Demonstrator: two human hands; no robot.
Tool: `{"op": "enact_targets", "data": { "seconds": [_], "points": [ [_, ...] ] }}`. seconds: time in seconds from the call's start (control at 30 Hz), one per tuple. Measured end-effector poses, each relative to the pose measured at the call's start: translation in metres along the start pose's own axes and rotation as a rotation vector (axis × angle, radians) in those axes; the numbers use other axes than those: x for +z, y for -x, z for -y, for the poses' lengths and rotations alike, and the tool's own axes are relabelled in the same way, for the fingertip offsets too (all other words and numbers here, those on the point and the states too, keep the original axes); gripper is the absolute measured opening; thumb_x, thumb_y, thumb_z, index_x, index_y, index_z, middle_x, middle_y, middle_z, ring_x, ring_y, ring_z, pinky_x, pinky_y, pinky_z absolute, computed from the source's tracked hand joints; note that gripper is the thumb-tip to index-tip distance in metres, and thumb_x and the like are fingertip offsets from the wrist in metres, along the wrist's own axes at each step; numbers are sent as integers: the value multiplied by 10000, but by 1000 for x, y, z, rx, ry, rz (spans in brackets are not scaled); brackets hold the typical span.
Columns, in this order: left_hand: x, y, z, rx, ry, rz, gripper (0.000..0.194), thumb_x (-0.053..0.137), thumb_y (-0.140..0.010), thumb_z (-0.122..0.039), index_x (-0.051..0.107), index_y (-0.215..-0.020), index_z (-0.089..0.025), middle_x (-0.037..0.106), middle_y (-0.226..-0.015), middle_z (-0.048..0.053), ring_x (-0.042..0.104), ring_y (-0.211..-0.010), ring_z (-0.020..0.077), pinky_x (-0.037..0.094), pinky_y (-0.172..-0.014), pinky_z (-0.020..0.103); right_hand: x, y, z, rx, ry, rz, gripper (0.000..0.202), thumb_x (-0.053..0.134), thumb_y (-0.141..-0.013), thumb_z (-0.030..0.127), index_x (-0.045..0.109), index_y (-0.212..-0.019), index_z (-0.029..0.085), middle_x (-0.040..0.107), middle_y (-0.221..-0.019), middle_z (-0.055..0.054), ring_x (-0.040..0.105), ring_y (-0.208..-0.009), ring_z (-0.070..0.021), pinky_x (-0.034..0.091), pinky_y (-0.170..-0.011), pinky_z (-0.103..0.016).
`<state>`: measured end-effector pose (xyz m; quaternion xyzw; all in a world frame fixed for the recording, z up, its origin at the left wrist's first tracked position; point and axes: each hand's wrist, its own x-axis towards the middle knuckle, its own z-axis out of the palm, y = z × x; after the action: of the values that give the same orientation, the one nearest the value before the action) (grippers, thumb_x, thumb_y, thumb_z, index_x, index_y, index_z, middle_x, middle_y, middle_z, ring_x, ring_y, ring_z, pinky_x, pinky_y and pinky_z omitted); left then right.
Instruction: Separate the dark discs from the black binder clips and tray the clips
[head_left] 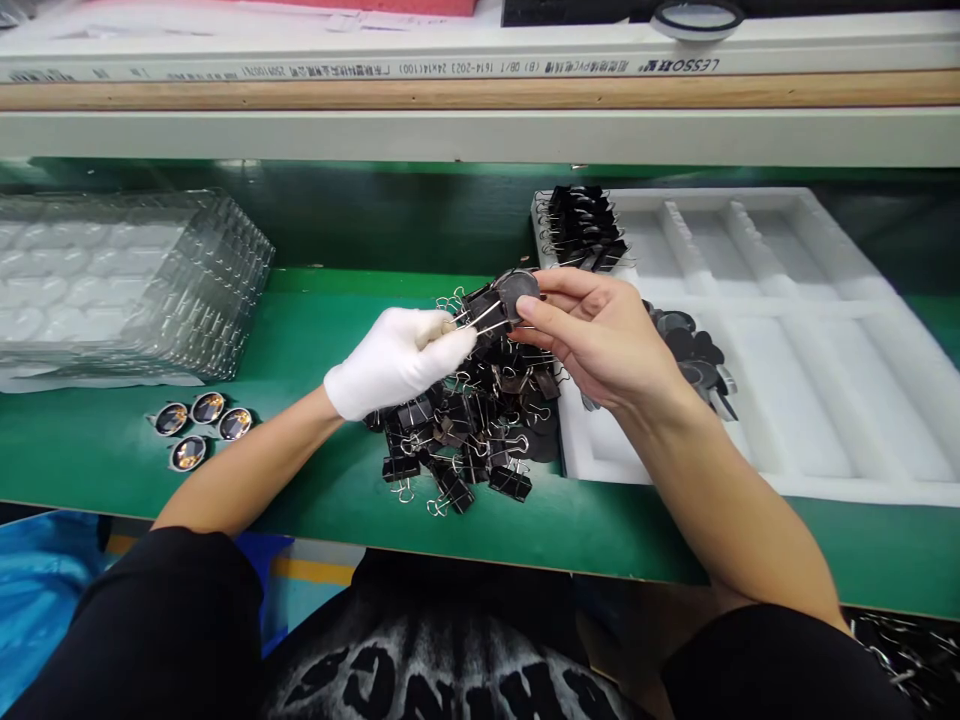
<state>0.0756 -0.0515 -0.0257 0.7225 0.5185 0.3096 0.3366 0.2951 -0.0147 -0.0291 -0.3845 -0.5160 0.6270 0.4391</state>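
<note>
My left hand (409, 360), in a white glove, pinches the wire handles of a black binder clip (484, 312). Bare fingers of my right hand (592, 325) close on a dark round disc (517, 292) at the clip's jaw end. Whether the jaws grip the disc's edge I cannot tell. Both things are held above a heap of black binder clips (454, 420) with silver wire handles, lying on the green table. Some dark flat discs (540, 440) lie at the heap's right side, partly covered.
A white foam tray (810, 400) with compartments stands at right; a row of clips (585, 225) fills its back left part, and dark discs (694, 355) lie farther forward. Stacked clear plastic trays (127, 290) and several round metal-rimmed pieces (208, 407) are at left. A shelf edge (450, 135) crosses behind.
</note>
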Motion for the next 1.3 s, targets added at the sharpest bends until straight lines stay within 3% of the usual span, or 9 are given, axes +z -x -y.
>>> {"op": "enact_targets", "data": {
  "seconds": [0.13, 0.27, 0.47, 0.6, 0.7, 0.83, 0.9, 1.1, 1.3],
  "points": [
    [2, 0, 0, 1, -7, -12, 445, 568, -961, -492, 519, -626, -202, 466, -561, -38, 408, -534, 94, 346, -523, 257, 4, 2, 0, 22, 13, 13, 518, 990, -656, 554, 784, -1027, 257, 782, -1032, -56, 731, -1063, -248, 641, -887, -425],
    [-23, -1, 4, 83, -39, 101, 579, 377, -1056, -620, 715, -847, -198, 612, -653, 4, 524, -578, 125, 429, -589, 284, 3, 4, 6, 23, -50, -1, 458, 943, -706, 561, 741, -1033, 314, 769, -1061, -24, 723, -1097, -248, 617, -861, -417],
    [-65, -15, 26, -125, -773, 159, 555, 465, -990, -673, 704, -788, -215, 625, -641, 28, 555, -621, 182, 392, -647, 320, -9, -2, 20, 5, -168, -128, 184, 754, -855, 489, 689, -903, 324, 756, -1120, 13, 683, -1114, -219, 533, -808, -361],
    [-62, -22, 44, -269, -863, 375, 694, 547, -858, -831, 732, -1130, -221, 767, -947, 81, 662, -789, 250, 421, -676, 315, -7, -5, 16, 133, -333, -150, 207, 823, -809, 445, 657, -834, 324, 723, -1046, 8, 665, -999, -222, 550, -785, -393],
    [-55, -24, 53, -306, -846, 438, 859, 560, -820, -863, 651, -1373, -212, 778, -1166, 121, 702, -934, 289, 456, -718, 322, -6, -5, 10, 144, -254, -110, 297, 863, -778, 511, 649, -839, 314, 712, -1062, -19, 674, -1050, -257, 579, -806, -429],
    [-55, -28, 58, -280, -790, 492, 609, 533, -902, -716, 745, -1183, -218, 802, -1026, 83, 710, -876, 248, 461, -726, 324, -9, -4, 4, 126, -151, -53, 346, 872, -777, 570, 675, -897, 312, 715, -1069, -38, 687, -1083, -279, 611, -804, -437],
    [-61, -27, 56, -242, -783, 431, 528, 558, -899, -658, 763, -1084, -208, 797, -959, 69, 713, -852, 238, 474, -726, 328, -11, -4, 4, 130, -134, -37, 346, 881, -779, 568, 696, -920, 313, 721, -1071, -34, 697, -1088, -275, 627, -811, -428],
    [-86, -15, 33, -118, -588, 194, 538, 672, -878, -543, 712, -1286, -196, 802, -1126, 73, 753, -986, 221, 573, -919, 353, -7, 0, 2, 110, -10, 68, 349, 955, -712, 493, 784, -941, 293, 776, -1018, -33, 739, -1016, -255, 663, -842, -414],
    [-48, -4, 8, -14, 17, -51, 500, 804, -832, -470, 674, -1245, -218, 784, -1218, 101, 761, -1101, 235, 629, -955, 379, 11, 16, -3, -261, 341, 194, 168, 931, -774, 354, 859, -910, 288, 786, -1275, -64, 704, -1293, -339, 629, -1029, -509]
  ]
}}
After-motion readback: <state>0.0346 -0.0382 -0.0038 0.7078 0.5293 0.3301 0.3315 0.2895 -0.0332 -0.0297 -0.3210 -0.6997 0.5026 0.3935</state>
